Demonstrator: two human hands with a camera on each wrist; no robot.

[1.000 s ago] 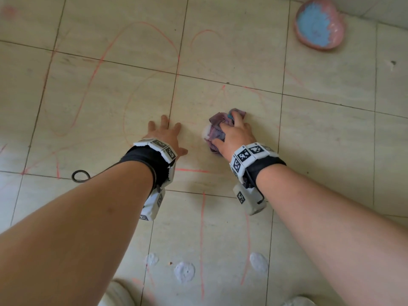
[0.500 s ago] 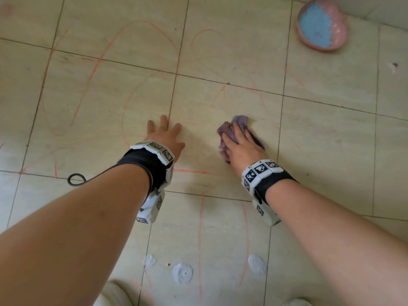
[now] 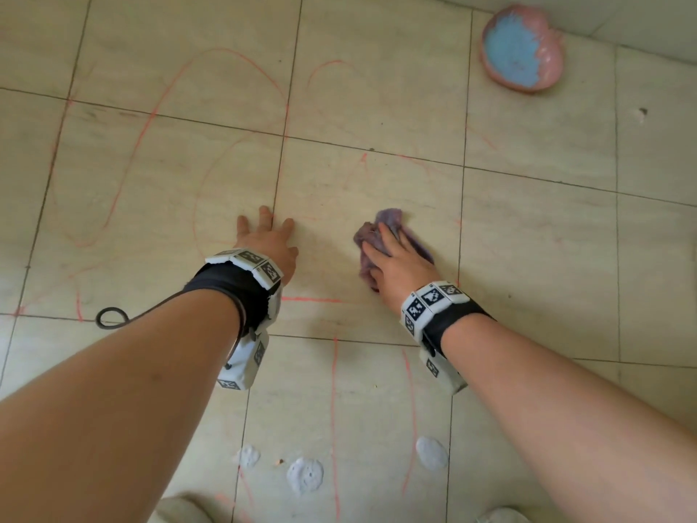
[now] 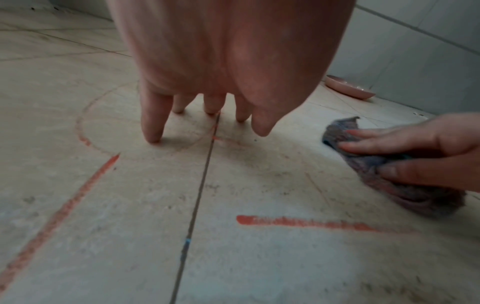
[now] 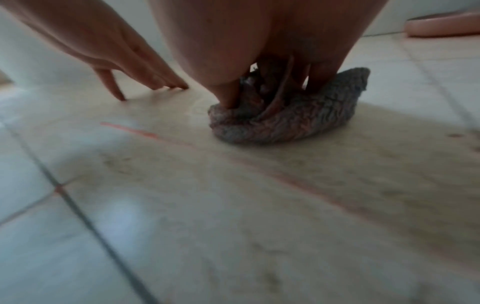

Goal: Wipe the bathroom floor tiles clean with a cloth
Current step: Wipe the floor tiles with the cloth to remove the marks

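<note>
Pale floor tiles [image 3: 377, 205], red scribbles all over, white foam blobs near us. Pink dish [image 3: 522, 47] far off by wall. We lean on left hand [image 3: 266, 241], fingers straight, tips on floor. Right hand [image 3: 399, 264] presses purple cloth [image 3: 392, 217] on middle tile, thumb and fingers curled into it. We think wiping is midway. Next: rub short red line [image 3: 311, 299] just beside cloth, push hard.
</note>
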